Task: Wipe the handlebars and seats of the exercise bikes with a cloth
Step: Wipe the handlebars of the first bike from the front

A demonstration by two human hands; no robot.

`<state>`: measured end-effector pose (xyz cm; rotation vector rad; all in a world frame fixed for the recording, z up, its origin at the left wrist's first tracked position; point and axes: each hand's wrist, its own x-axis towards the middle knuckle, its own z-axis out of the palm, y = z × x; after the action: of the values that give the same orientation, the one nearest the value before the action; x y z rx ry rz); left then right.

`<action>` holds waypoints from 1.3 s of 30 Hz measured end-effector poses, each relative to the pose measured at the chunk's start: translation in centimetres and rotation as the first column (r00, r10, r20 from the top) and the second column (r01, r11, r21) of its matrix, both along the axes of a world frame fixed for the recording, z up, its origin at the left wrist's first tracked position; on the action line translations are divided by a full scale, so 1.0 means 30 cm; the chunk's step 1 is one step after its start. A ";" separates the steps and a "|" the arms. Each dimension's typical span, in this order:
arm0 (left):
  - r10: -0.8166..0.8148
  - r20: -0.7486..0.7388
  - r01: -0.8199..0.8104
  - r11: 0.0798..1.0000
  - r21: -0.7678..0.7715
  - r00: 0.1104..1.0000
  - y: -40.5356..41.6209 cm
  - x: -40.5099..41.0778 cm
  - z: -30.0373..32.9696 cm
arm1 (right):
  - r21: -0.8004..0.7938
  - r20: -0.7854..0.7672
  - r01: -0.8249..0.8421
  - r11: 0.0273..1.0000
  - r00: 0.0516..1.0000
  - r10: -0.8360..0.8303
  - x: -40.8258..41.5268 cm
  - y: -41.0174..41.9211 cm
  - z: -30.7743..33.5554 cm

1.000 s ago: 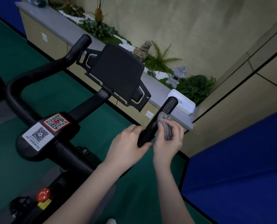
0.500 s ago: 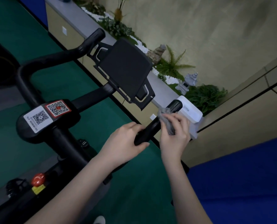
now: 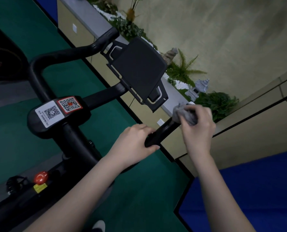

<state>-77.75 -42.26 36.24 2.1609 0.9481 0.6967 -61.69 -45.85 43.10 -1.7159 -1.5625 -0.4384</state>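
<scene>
left hand (image 3: 136,141) gripping black handlebar (image 3: 162,133) low on right grip, right hand (image 3: 198,126) clamped on grey cloth (image 3: 184,113) bunched over grip's far end, tablet holder (image 3: 139,71) above, QR stickers (image 3: 59,109) on stem

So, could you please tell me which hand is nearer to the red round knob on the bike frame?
Left. The left hand grips the black handlebar above the red round knob; the right hand is farther right.
</scene>
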 end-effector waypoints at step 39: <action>-0.016 -0.005 0.016 1.000 0.014 1.000 0.003 0.000 -0.002 | -0.781 0.162 0.017 0.624 0.971 0.177 -0.091 0.123 0.064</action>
<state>-77.74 -42.17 36.17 2.1810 0.9303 0.6930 -64.42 -42.14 45.03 -2.2723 -2.1952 0.1645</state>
